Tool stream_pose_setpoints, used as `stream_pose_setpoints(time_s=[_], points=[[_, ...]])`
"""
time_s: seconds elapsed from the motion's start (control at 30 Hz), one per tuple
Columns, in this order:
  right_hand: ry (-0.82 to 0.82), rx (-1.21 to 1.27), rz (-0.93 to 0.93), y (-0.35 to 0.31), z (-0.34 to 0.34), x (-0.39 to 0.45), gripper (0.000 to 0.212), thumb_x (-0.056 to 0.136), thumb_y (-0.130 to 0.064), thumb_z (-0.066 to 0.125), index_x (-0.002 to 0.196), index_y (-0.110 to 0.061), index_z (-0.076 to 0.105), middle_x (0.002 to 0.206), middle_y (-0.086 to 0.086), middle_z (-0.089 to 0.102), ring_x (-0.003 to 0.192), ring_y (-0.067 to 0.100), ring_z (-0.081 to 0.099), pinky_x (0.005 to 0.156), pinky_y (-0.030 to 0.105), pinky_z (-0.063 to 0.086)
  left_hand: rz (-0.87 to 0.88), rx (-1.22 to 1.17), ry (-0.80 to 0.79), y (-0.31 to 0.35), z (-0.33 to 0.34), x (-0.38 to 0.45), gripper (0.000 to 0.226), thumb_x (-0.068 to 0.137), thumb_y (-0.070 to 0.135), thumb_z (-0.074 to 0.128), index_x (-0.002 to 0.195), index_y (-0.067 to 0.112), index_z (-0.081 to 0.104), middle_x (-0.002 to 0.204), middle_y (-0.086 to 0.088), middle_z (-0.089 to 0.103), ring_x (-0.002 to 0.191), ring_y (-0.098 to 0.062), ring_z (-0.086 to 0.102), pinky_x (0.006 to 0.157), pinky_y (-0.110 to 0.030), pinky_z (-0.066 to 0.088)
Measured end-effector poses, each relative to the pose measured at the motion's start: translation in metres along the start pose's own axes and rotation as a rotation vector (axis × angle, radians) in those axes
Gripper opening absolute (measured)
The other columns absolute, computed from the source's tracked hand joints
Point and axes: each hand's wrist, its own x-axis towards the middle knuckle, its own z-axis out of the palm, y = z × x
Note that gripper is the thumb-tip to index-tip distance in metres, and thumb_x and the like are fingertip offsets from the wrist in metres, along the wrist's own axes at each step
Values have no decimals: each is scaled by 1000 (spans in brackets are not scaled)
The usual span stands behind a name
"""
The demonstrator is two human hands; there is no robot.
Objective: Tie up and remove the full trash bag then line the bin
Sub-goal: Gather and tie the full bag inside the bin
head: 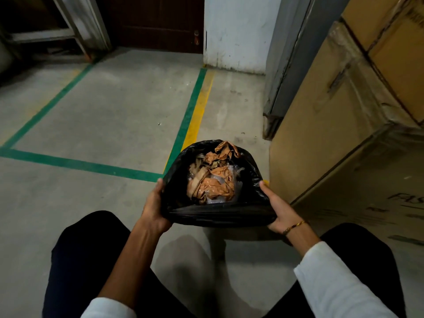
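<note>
Gripping trash bag (215, 212) rim, both hands (154, 208) | concrete floor (110, 106); green tape (188, 111); cardboard boxes (332, 125)

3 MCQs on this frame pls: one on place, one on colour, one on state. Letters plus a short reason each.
1. Where do the cardboard boxes stand relative to the trash bag?
A. To its right
B. To its left
C. Behind the person

2. What colour is the trash bag?
A. White
B. Black
C. Blue

3. What state is the bag's mouth in?
A. Knotted shut
B. Open, trash showing
C. Taped over

Answers:
1. A: the cardboard boxes fill the right side, next to the trash bag.
2. B: the bag's plastic is glossy black all round its rim.
3. B: crumpled brown paper shows through the open mouth, while the left hand and right hand grip the rim on either side.
</note>
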Motion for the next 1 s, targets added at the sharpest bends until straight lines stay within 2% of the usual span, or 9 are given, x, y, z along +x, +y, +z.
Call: stream_pose_setpoints(time_s=[0.17,0.33,0.4,0.53,0.67,0.8,0.87,0.93,1.0], points=[[6,-135,-109,-6,-6,9,35,86,-33,69,114,-12,69,110,16,72,103,33,68,94,49,52,112,188,125,6,7,1,33,95,20,54,123,4,61,114,-17,70,86,-29,68,70,-37,55],[-1,-176,-118,-18,-8,23,28,92,-30,61,111,-10,68,104,15,74,99,32,70,83,41,56,82,230,130,27,1,3,24,99,18,45,115,8,59,94,-12,71,75,-23,65,62,-34,50],[-25,-157,-160,-22,-10,26,27,93,-24,60,113,-7,66,109,17,72,102,33,68,84,40,55,100,309,136,31,-1,6,20,97,18,47,108,9,60,99,-13,68,77,-24,62,62,-35,50],[50,-137,-350,-21,-8,28,20,91,-10,60,110,-4,65,102,20,72,93,35,69,72,37,55,224,451,152,36,0,5,15,96,8,45,101,11,58,85,-10,64,69,-23,59,55,-29,50],[149,-353,-549,-13,-1,31,12,93,-3,53,97,-12,60,99,14,70,91,27,68,69,33,53,373,514,197,31,5,5,25,93,-3,41,97,11,61,82,-14,67,67,-27,62,54,-28,50],[242,-504,-696,-10,-1,36,7,93,-2,51,93,-8,54,91,14,66,85,26,64,64,34,51,422,489,213,29,11,8,22,95,0,41,92,10,60,82,-12,65,67,-23,59,56,-27,47],[299,-538,-743,-10,-3,41,8,91,-9,55,90,-17,52,88,12,64,86,31,64,69,42,54,409,415,208,31,14,8,19,95,6,41,88,11,58,79,-10,63,65,-21,57,55,-27,44],[319,-463,-747,-10,-4,44,13,90,-12,57,85,-23,51,87,12,65,94,39,64,78,49,54,348,333,178,32,18,4,22,94,14,44,86,13,64,72,-5,69,64,-20,60,60,-30,45],[230,-264,-647,-16,-5,40,8,93,-17,60,88,-23,58,93,13,69,97,35,66,82,43,53,290,290,85,34,19,3,28,95,23,46,98,10,70,75,-3,75,69,-19,66,67,-31,48]])
